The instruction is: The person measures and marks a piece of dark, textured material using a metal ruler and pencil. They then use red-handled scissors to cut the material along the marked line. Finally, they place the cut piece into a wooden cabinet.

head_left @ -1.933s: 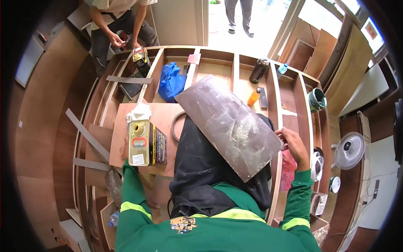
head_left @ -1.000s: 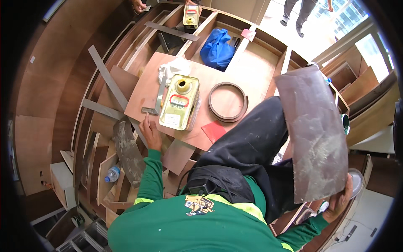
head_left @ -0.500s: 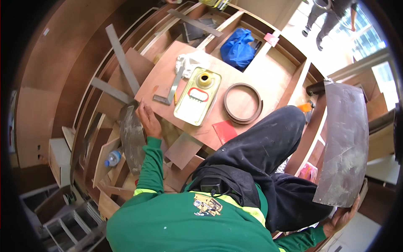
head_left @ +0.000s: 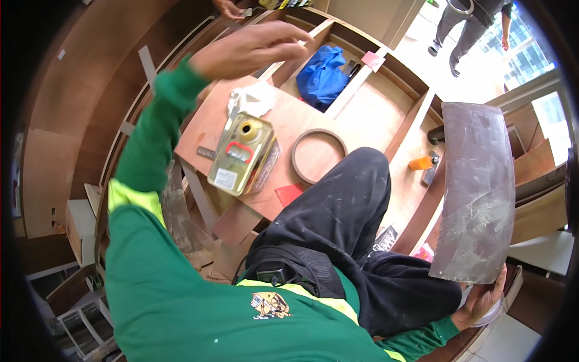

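R hand point(head_left: 484, 300) grips near edge of brown sheet point(head_left: 477, 193), which extends fwd from it. L hand point(head_left: 256, 52) up in air, fingers straight, nothing held; gold can point(head_left: 253, 146) lower, on its near side.

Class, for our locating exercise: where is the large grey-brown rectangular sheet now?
In the head view's right half, the sheet is held at its lower edge by the person's right hand, right of the small orange bottle.

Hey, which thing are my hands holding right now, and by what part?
Your right hand holds the brownish-grey panel by its lower edge, near the right corner. Your raised left hand appears empty.
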`<state>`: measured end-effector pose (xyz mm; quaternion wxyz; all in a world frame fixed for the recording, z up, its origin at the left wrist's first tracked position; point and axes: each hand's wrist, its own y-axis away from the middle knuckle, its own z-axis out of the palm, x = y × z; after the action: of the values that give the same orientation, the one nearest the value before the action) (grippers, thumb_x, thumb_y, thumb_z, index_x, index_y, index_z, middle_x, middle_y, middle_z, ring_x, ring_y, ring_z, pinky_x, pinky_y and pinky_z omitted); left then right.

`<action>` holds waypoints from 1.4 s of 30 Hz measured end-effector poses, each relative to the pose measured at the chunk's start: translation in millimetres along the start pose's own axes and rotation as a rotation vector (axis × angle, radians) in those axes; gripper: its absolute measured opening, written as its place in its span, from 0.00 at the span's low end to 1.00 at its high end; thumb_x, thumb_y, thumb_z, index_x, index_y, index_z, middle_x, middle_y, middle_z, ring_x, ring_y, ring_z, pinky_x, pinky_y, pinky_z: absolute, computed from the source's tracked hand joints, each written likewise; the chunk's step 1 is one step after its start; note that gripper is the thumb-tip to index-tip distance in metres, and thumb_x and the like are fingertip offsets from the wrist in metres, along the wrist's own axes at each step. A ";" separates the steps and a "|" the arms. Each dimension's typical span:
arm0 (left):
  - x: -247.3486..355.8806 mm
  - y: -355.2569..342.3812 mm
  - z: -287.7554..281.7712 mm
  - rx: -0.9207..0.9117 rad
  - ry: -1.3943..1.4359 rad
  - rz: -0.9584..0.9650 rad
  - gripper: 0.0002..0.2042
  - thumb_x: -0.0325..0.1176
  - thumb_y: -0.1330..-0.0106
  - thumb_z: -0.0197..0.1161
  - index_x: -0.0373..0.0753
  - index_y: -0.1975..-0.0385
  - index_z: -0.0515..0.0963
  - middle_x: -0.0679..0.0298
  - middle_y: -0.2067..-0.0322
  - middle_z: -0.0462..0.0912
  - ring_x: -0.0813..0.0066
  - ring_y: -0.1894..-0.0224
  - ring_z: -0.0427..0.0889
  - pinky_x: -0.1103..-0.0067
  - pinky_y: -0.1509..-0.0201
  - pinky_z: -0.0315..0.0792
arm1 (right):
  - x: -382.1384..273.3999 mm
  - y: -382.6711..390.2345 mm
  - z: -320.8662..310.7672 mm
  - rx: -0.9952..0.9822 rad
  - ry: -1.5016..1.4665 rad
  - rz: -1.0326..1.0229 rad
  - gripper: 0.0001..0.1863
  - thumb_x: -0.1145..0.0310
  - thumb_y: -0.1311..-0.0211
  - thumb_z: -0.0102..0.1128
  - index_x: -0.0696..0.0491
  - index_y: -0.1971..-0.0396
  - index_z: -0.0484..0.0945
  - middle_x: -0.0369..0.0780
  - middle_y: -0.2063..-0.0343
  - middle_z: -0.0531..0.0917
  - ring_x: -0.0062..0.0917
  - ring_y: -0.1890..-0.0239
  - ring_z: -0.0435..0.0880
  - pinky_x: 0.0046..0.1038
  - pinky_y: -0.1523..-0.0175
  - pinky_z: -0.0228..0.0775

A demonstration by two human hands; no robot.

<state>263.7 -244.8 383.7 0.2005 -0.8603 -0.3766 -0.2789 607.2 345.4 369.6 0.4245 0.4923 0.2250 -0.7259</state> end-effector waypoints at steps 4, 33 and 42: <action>-79.2 -140.3 43.5 -0.595 -0.292 -0.200 0.28 0.51 0.25 0.58 0.32 0.37 0.73 0.50 0.46 0.82 0.59 0.42 0.79 0.69 0.36 0.71 | 1.2 1.3 6.4 -0.005 -0.020 -0.004 0.16 0.66 0.24 0.56 0.60 0.47 0.82 0.43 0.47 0.86 0.28 0.45 0.83 0.34 0.36 0.72; -280.3 -156.1 265.4 -0.520 -0.017 -0.861 0.31 0.37 0.37 0.72 0.37 0.35 0.68 0.50 0.56 0.84 0.57 0.66 0.90 0.68 0.69 0.86 | 3.9 6.9 -1.6 0.514 0.508 -0.134 0.34 0.54 0.35 0.61 0.62 0.36 0.71 0.53 0.35 0.73 0.46 0.35 0.73 0.50 0.33 0.66; -313.8 -165.8 242.9 -0.539 -0.595 -0.333 0.22 0.52 0.39 0.70 0.41 0.55 0.86 0.48 0.48 0.76 0.46 0.43 0.77 0.62 0.36 0.71 | 3.0 -4.5 28.0 0.435 0.631 -0.110 0.34 0.51 0.31 0.57 0.61 0.34 0.70 0.53 0.36 0.73 0.46 0.35 0.73 0.48 0.33 0.69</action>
<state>41.7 -172.8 22.5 -0.1964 -0.8523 -0.4655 -0.1356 588.3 325.8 378.0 0.1803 0.7572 0.2113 -0.5912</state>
